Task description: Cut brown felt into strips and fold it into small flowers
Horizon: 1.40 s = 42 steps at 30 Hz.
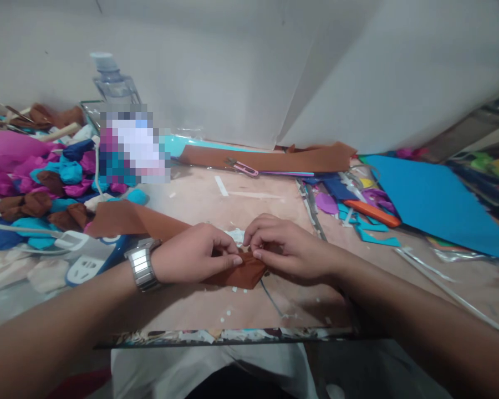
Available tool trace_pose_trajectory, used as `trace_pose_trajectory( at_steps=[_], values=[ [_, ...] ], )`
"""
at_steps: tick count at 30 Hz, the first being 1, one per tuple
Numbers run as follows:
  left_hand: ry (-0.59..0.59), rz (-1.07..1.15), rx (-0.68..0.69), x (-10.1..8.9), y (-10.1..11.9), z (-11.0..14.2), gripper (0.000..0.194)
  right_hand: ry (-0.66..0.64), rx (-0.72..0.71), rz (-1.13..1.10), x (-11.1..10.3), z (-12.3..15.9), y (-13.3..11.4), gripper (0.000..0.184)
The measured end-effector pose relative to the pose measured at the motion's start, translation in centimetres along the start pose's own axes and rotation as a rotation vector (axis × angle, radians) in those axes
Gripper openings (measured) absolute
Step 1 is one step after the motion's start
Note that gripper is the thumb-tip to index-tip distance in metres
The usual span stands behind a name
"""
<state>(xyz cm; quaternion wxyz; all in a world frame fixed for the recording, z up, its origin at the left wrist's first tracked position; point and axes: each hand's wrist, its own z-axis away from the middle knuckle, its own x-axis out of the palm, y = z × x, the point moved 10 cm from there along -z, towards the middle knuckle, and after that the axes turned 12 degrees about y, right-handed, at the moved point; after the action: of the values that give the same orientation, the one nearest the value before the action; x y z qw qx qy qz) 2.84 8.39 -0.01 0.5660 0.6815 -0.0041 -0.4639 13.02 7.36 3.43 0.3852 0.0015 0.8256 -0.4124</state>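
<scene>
Free room on the desk (187,197) extends from the left hand (195,252) and right hand (289,246) back to a brown strip (299,159), interrupted by flat white scraps (221,186). A coloured cloth heap (50,172) blocks the left; an orange tool (372,213) and blue sheet (436,199) obstruct the right; a pale wall (224,72) closes the rear.

A wall (216,61) (grey, shadowed) backs the table (178,310).

Thin brown piece (242,275) — folded over, kinda creased, upper edge pinched, one corner toward the surface's (174,311) near edge.
</scene>
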Motion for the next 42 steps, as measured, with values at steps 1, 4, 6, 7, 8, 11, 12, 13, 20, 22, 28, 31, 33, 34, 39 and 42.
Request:
trace_pose_trajectory(
  at_steps=[1, 4, 6, 7, 8, 11, 12, 13, 20, 22, 28, 31, 33, 34, 39, 42],
  values=[
    [-0.011, 0.01, 0.001, 0.1, 0.0, 0.0, 0.033, 0.004, 0.006, 0.001, 0.0, 0.0, 0.1, 0.014],
    [-0.036, 0.017, 0.006, 0.5, 0.1, 0.1, 0.035, 0.007, 0.017, 0.001, 0.3, 0.2, 0.3, 0.013],
    [-0.038, 0.007, -0.002, 0.6, 0.0, 0.1, 0.036, 0.041, 0.0, 0.042, 0.1, 0.2, 0.3, 0.011],
    [-0.034, 0.0, -0.011, 0.6, -0.1, 0.0, 0.036, 0.074, -0.015, 0.085, -0.1, 0.3, 0.3, 0.012],
    [-0.024, -0.01, -0.021, 0.5, -0.2, -0.1, 0.037, 0.111, -0.032, 0.138, -0.3, 0.3, 0.2, 0.014],
    [0.003, -0.022, -0.044, 0.3, -0.4, -0.2, 0.038, 0.188, -0.087, 0.275, -0.8, 0.4, -0.3, 0.017],
    [0.0, -0.012, -0.047, 0.4, -0.4, -0.2, 0.038, 0.187, -0.099, 0.294, -0.7, 0.5, -0.5, 0.017],
    [-0.002, -0.005, -0.049, 0.4, -0.4, -0.2, 0.037, 0.175, -0.106, 0.3, -0.5, 0.5, -0.7, 0.016],
    [-0.012, 0.011, -0.058, 0.4, -0.4, -0.1, 0.039, 0.101, -0.064, 0.252, 0.1, 0.6, -0.5, 0.014],
    [-0.006, 0.005, -0.068, 0.2, -0.7, -0.2, 0.04, 0.112, -0.064, 0.249, -0.3, 0.5, -0.3, 0.013],
    [0.001, 0.013, -0.091, -0.1, -1.2, -0.3, 0.04, 0.14, -0.064, 0.265, -1.2, 0.3, 0.2, 0.01],
    [-0.021, 0.025, -0.088, 0.0, -0.9, -0.2, 0.033, 0.146, -0.065, 0.271, -1.1, 0.3, 0.2, 0.01],
    [-0.049, 0.06, -0.093, 0.2, -0.7, -0.2, 0.027, 0.144, -0.063, 0.277, -1.0, 0.3, 0.2, 0.01],
    [-0.059, 0.078, -0.096, 0.3, -0.7, -0.2, 0.025, 0.141, -0.064, 0.279, -1.0, 0.4, 0.2, 0.01],
    [-0.039, 0.089, -0.094, -0.2, -0.6, -0.1, 0.025, 0.141, -0.064, 0.293, -1.0, 0.4, 0.2, 0.009],
    [-0.061, 0.101, -0.115, 0.1, -0.6, 0.1, 0.02, 0.144, -0.063, 0.297, -0.9, 0.4, 0.1, 0.01]
  ],
)
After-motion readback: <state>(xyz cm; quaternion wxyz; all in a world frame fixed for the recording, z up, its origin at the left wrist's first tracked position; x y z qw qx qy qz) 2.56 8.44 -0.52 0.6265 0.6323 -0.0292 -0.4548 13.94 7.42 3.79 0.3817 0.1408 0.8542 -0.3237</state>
